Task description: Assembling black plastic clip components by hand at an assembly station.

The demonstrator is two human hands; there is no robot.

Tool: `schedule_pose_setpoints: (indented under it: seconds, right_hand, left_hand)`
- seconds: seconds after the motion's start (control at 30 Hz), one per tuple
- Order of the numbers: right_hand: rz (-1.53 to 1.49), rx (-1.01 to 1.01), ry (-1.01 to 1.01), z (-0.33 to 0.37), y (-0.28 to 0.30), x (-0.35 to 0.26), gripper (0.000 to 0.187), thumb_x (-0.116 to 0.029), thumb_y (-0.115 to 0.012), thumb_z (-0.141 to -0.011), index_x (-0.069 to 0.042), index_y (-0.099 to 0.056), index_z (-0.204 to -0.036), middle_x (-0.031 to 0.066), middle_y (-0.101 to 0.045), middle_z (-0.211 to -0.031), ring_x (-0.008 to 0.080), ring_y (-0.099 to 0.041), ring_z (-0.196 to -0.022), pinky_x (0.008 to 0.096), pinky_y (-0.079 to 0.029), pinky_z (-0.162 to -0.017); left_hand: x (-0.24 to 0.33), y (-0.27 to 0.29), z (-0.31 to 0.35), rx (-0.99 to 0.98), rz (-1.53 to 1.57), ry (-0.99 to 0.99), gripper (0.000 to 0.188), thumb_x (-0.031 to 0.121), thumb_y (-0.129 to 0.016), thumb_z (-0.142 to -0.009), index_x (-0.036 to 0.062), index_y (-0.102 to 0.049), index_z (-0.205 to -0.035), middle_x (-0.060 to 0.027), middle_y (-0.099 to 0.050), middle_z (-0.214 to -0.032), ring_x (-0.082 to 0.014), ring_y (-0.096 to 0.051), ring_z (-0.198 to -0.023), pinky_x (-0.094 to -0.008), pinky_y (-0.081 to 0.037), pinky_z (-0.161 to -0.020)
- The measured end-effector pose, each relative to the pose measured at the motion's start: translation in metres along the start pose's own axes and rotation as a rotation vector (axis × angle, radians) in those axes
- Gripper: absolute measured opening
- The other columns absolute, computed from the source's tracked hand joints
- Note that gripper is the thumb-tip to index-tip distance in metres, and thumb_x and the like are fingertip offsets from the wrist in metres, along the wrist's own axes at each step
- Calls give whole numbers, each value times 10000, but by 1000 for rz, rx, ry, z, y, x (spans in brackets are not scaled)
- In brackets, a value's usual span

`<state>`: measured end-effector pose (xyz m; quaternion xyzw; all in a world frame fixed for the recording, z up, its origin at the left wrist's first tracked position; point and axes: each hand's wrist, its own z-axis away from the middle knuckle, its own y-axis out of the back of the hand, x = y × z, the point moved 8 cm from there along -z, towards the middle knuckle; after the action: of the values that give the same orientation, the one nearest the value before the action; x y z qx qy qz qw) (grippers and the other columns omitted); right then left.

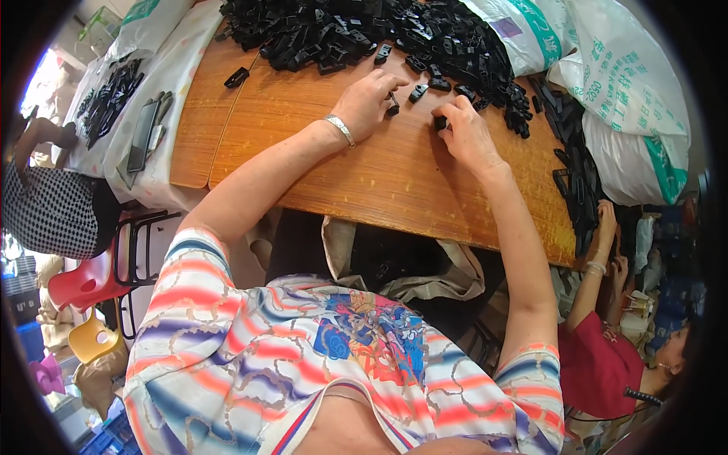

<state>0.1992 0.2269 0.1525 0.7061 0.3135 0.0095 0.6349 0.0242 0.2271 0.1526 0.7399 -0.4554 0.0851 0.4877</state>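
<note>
My left hand [365, 100], with a silver bracelet on its wrist, is closed on a small black plastic part [392, 109] above the wooden table [364, 178]. To its right, my right hand [468, 134] pinches another small black plastic part [440, 122] between thumb and fingers. The fingers partly cover both parts. Between the hands and a little farther off lies a loose black plastic piece [418, 92]. Just beyond my left hand is another loose piece [383, 54]. A large heap of similar black parts [326, 36] spreads along the far side.
White sacks [629, 83] stand at the far right beside long black pieces [580, 186]. One more black piece [236, 77] lies at the left. A phone [142, 136] rests on a covered table at the left. People sit at both sides, one in a red shirt [603, 368].
</note>
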Motion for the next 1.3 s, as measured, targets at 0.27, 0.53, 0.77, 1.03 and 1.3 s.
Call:
schedule_pose_setpoints:
  seconds: [0.27,0.53,0.77,1.03,1.3]
  right_hand:
    - [51,40,-67,28,10,-4,294,-104,-818,-735,-37,-621,-942,147,-623,-1004,367,-652,-896,447,-526,-751]
    - [-22,87,-69,49,5,-12,316,-132,-831,-732,-38,-560,-864,133,-634,-879,363,-653,-837,439,-517,-702]
    - [-19,143,11,63,9,-24,253,-31,-778,-766,-18,-576,-919,138,-628,-928,313,-657,-810,397,-532,-692]
    - [-74,120,1,63,6,-20,253,21,-751,-774,12,-645,-1003,152,-644,-951,303,-677,-858,369,-560,-754]
    - [-277,171,71,30,3,-51,201,-25,-734,-785,-18,-689,-981,166,-641,-949,365,-651,-870,429,-532,-758]
  left_hand:
    - [0,-1,3,-4,17,115,352,-89,-599,-817,46,-653,-1138,-115,-658,-1076,-268,-630,-962,-341,-540,-853]
    - [17,6,7,-10,-261,-100,351,-89,-578,-788,83,-690,-1073,-70,-653,-1118,-293,-557,-1095,-390,-487,-962]
    - [9,-10,10,-285,-215,-2,217,24,-656,-831,59,-690,-1043,-107,-646,-1056,-297,-604,-1001,-385,-509,-884]
    - [6,-14,7,-375,-220,54,183,133,-715,-853,31,-682,-1001,-125,-647,-957,-292,-655,-869,-388,-534,-790]
    - [1,2,30,-250,-145,25,293,186,-789,-778,21,-675,-992,-114,-602,-999,-283,-613,-908,-380,-521,-813]
